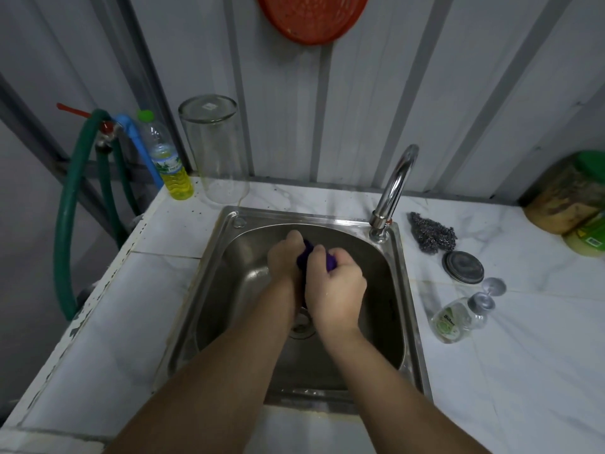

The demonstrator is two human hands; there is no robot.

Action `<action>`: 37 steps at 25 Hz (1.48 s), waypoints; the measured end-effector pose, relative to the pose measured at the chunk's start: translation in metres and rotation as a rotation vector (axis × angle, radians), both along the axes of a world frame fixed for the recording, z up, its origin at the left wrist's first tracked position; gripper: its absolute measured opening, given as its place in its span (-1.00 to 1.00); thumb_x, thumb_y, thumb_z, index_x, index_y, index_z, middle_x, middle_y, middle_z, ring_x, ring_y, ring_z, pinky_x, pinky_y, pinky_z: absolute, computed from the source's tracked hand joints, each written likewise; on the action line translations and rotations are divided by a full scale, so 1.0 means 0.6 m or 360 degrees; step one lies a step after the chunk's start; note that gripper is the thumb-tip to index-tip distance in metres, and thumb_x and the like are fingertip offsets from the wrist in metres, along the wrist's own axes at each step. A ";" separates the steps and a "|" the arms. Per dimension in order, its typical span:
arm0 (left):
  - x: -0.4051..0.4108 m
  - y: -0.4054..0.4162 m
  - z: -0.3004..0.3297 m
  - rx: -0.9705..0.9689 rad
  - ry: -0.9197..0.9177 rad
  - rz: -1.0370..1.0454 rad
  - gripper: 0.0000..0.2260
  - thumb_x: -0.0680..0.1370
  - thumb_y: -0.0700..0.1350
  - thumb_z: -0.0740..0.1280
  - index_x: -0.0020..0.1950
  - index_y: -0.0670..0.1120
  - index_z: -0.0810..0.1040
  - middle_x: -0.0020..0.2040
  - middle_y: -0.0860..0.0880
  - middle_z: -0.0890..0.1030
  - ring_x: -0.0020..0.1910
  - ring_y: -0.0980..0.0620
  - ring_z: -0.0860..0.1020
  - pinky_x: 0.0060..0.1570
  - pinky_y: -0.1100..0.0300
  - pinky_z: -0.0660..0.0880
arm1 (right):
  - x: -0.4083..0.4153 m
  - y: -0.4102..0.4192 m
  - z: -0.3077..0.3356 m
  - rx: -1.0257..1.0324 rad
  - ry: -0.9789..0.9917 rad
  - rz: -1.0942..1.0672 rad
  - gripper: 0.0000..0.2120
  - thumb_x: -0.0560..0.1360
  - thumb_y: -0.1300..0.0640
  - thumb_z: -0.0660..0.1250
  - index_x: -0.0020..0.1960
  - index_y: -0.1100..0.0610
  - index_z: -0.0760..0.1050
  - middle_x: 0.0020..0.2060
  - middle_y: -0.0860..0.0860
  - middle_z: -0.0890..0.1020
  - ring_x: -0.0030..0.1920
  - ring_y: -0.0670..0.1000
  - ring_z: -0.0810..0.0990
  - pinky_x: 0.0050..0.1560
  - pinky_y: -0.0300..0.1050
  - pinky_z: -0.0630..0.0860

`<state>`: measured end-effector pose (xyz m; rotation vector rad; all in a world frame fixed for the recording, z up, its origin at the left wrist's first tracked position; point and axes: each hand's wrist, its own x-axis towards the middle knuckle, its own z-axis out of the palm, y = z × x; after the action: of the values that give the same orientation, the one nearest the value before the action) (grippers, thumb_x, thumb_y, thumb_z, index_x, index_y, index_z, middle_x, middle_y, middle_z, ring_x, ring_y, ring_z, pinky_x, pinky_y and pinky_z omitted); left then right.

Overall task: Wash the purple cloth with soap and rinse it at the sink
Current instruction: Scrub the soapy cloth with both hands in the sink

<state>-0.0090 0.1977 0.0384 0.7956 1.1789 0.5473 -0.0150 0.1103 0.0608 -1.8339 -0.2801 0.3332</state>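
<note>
The purple cloth (303, 257) is bunched between both my hands over the middle of the steel sink (229, 276). My left hand (284, 260) grips its far side and my right hand (334, 286) is clenched on its near side. Only small patches of purple show between the fingers. The chrome tap (394, 188) stands at the sink's back right corner, and I see no water running from it. A clear soap bottle (453, 319) lies on its side on the counter to the right.
A steel scourer (432, 235) and a round lid (462, 267) lie right of the sink. A tall glass jar (216, 149), a bottle of yellow liquid (170, 165) and a green hose (70, 208) are at back left. Jars (569, 198) stand far right; a red basket (311, 18) hangs above.
</note>
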 end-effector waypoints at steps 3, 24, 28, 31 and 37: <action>-0.007 -0.023 0.003 0.0212 0.0048 -0.0162 -0.68 0.55 -0.15 0.23 -0.42 -0.06 0.41 -0.46 0.00 0.44 -0.43 0.01 0.41 -0.39 0.18 0.40 | 0.020 0.008 -0.011 -0.0059 -0.0156 -0.0118 -0.63 0.53 -0.06 0.32 -0.37 0.09 0.39 -0.51 -0.04 0.48 -0.38 0.06 0.51 -0.25 0.00 0.50; -0.027 -0.012 0.009 -0.0352 -0.0306 -0.0450 -0.45 0.54 0.34 0.29 0.19 -0.09 0.69 0.11 -0.18 0.74 0.13 -0.20 0.68 0.26 -0.16 0.55 | 0.112 -0.025 -0.061 0.0196 0.0385 0.0533 -0.82 0.64 0.17 0.28 0.21 0.11 0.57 0.01 0.08 0.66 -0.03 0.04 0.63 -0.09 -0.19 0.62; -0.011 0.006 0.000 -0.0221 -0.0081 -0.0257 -0.55 0.42 0.13 0.51 0.16 -0.16 0.66 -0.08 -0.13 0.74 -0.16 -0.11 0.71 -0.22 0.06 0.66 | 0.092 -0.050 -0.048 -0.0148 -0.0719 0.0641 -0.67 0.52 0.24 0.30 0.27 0.11 0.54 0.12 0.04 0.53 0.08 -0.07 0.50 0.12 -0.18 0.46; -0.004 0.020 -0.004 -0.0292 -0.0192 -0.0295 -0.44 0.45 0.33 0.39 0.02 -0.18 0.66 -0.38 -0.05 0.56 -0.43 0.01 0.56 -0.30 0.19 0.53 | 0.013 -0.049 -0.033 -0.0157 -0.0849 0.0720 -0.76 0.40 -0.07 0.33 -0.03 0.05 0.57 -0.11 0.01 0.58 -0.12 0.03 0.58 -0.14 -0.05 0.53; 0.004 -0.041 -0.001 -0.0273 -0.0173 -0.0254 -0.78 0.42 0.02 0.30 -0.30 -0.09 0.59 -0.39 -0.08 0.60 -0.36 -0.06 0.60 -0.19 0.11 0.57 | 0.100 0.018 -0.011 -0.0399 0.0041 0.0055 -0.61 0.59 -0.15 0.24 -0.26 0.08 0.54 -0.31 0.07 0.66 -0.29 0.06 0.62 -0.22 -0.13 0.52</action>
<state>-0.0065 0.1731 0.0378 0.6973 1.0368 0.3482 0.0448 0.1210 0.0540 -2.0709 -0.2615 0.4312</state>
